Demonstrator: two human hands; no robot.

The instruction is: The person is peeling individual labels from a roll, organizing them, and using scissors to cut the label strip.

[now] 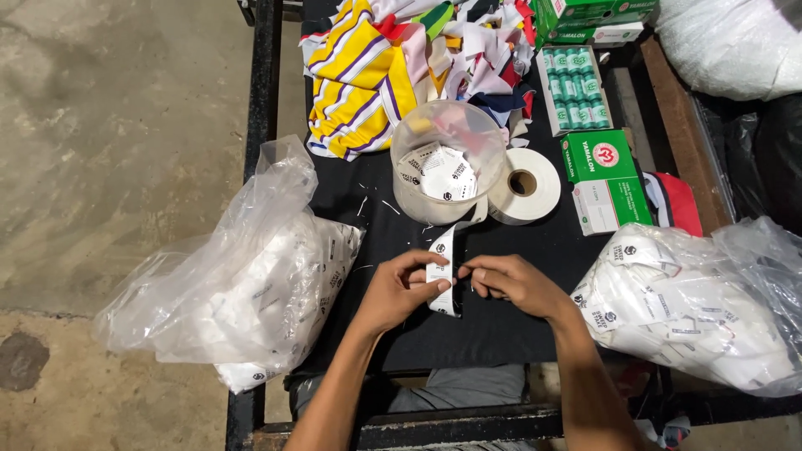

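the left hand [401,288] and the right hand [510,280] pinch a white label strip [442,271] between them, just below the clear tub [447,163], likely to keep it flat. the strip runs up to the white roll [525,185] right of the tub. green boxes [603,167] sit further right. clear bags of labels [251,276] lie on both sides

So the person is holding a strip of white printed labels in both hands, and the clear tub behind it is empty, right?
Not quite. In the head view both hands, left hand and right hand, do hold the label strip, but the clear tub is not empty: loose white labels lie inside it.
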